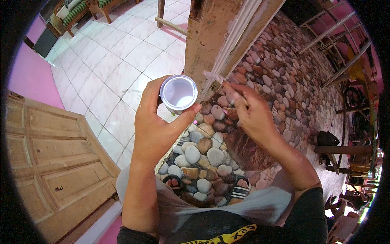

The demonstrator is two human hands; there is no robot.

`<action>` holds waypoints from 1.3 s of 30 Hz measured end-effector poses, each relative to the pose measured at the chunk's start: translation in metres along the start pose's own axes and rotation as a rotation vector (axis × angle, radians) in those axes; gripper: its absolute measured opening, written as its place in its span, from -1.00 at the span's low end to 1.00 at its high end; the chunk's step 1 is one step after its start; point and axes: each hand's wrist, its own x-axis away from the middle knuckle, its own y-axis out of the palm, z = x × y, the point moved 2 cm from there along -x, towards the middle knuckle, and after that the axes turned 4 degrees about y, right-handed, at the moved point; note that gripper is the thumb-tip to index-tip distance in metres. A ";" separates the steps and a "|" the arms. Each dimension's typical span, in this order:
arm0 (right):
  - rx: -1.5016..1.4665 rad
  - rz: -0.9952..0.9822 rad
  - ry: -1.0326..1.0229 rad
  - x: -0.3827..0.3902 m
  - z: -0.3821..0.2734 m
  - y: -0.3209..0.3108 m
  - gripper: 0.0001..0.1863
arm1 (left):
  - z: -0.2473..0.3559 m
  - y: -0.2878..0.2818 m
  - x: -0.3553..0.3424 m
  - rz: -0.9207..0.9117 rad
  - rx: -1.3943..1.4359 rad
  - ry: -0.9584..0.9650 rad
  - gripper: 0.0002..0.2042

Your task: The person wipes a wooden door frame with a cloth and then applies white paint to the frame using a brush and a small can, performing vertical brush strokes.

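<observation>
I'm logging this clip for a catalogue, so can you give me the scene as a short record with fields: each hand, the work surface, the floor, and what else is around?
left hand: holds a small open can of white filler
right hand: fingertips pressed to the wooden post where a white smear shows
floor: pebble-pattern mat beside white tiles
feet: striped sandals
nearby: wooden door panel lying flat at left
</observation>
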 end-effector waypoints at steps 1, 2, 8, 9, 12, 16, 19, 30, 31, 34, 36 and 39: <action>-0.004 0.029 -0.013 0.002 -0.009 -0.010 -0.65 | 0.000 0.001 0.000 -0.001 0.001 0.004 -0.43; -0.006 0.030 -0.016 0.003 -0.019 -0.018 -0.65 | -0.001 0.000 0.001 0.000 -0.010 0.000 -0.43; -0.276 0.131 0.008 0.022 -0.050 -0.057 -0.69 | -0.001 0.003 0.000 0.020 -0.015 0.008 -0.42; -0.322 0.143 -0.023 0.024 -0.051 -0.064 -0.70 | 0.000 0.003 -0.001 0.023 -0.021 0.018 -0.42; -0.235 0.177 -0.014 0.032 -0.063 -0.083 -0.70 | 0.000 0.001 -0.001 -0.004 -0.028 0.027 -0.41; -0.403 0.295 -0.026 0.039 -0.070 -0.092 -0.71 | -0.008 0.006 0.001 -0.033 -0.065 0.012 -0.39; -0.496 0.211 0.045 0.040 -0.076 -0.102 -0.73 | -0.008 0.012 0.001 -0.048 -0.076 0.037 -0.38; -0.378 0.113 0.029 0.044 -0.068 -0.092 -0.88 | 0.001 0.039 0.009 -0.146 -0.104 0.096 -0.39; -0.339 0.075 0.004 0.043 -0.069 -0.090 -0.89 | 0.001 0.041 0.009 -0.150 -0.104 0.096 -0.39; -0.378 -0.002 0.093 0.043 -0.071 -0.088 -0.88 | 0.002 0.044 0.010 -0.165 -0.091 0.140 -0.43; -0.384 -0.007 0.087 0.042 -0.069 -0.086 -0.87 | 0.002 0.045 0.011 -0.178 -0.102 0.140 -0.40; -0.338 -0.033 0.065 0.040 -0.066 -0.081 -0.86 | 0.004 0.046 0.011 -0.191 -0.123 0.148 -0.40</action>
